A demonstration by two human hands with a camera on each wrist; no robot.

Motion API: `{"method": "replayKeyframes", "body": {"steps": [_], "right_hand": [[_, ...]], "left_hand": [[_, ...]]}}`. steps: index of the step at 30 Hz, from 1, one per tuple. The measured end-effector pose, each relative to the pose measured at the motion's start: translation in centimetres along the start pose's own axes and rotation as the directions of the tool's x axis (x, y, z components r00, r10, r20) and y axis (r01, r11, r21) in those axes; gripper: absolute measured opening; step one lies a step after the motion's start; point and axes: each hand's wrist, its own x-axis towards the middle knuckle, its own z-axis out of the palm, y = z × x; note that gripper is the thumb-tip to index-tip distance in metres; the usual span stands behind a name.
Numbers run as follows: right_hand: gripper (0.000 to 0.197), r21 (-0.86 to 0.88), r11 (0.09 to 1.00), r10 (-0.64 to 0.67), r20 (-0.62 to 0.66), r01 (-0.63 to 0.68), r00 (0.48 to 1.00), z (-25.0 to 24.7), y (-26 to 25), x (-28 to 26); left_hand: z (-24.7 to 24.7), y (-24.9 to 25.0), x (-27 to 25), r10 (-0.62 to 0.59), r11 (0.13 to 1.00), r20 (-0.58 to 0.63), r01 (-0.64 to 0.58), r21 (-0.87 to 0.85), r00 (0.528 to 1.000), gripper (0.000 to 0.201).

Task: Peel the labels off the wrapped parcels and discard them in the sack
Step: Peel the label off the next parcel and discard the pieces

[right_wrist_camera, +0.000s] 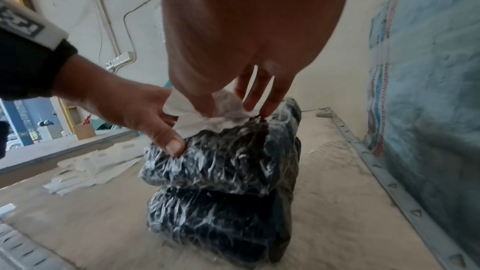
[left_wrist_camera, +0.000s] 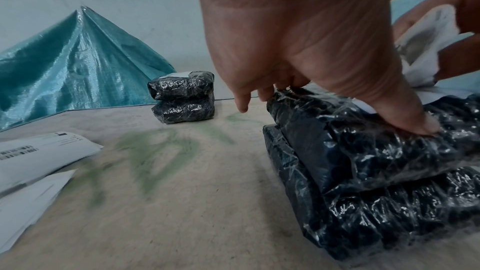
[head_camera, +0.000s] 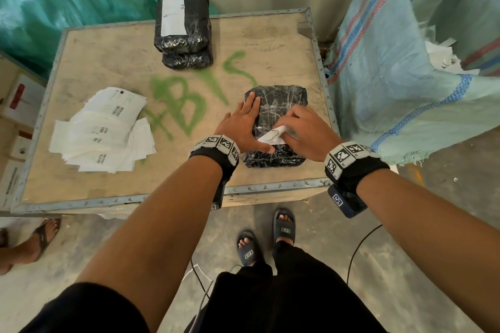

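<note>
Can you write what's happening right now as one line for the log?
step: peeling label | left hand: flat, steadies near parcel | right hand: pinches white label, partly lifted | sack: at right

I count two parcels: one under my hands, one well ahead of my left hand. Two labels on them: one half-peeled under my right hand, one on the far parcel. One heap of loose labels left of my left hand, too overlapped to count. One sack right of my right hand.
</note>
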Motion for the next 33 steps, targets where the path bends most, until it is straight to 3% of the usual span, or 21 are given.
{"method": "replayKeyframes", "body": {"steps": [5,10,22,27,33], "right_hand": [[0.036,-0.02,1.0,-0.008,0.124,0.011,0.992,-1.6,0.1,-0.2],[0.028,-0.071,0.997,0.018,0.056,-0.015,0.998,-1.0,-0.4,0.4],[0.018,-0.173,0.985,-0.033,-0.158,0.005,0.987,0.7,-1.3,0.1],[0.018,-0.179,0.982,-0.083,-0.105,0.064,0.991,0.7,-1.2,0.1],[0.019,-0.004,1.0,0.021,-0.018,-0.021,1.0,0.4,-1.0,-0.3]], "left_hand": [[0.0,0.1,-0.2,0.024,1.0,-0.028,-0.024,0.015,0.999,0.134],[0.7,-0.2,-1.1,0.143,0.989,-0.06,-0.145,-0.022,0.988,0.13],[1.1,0.1,-0.8,0.097,0.995,-0.038,-0.098,-0.008,0.995,0.128],[0.9,0.3,-0.7,0.084,0.996,-0.026,-0.084,0.001,0.996,0.128],[1.1,0.1,-0.7,0.091,0.996,-0.025,-0.091,-0.012,0.996,0.129]]}}
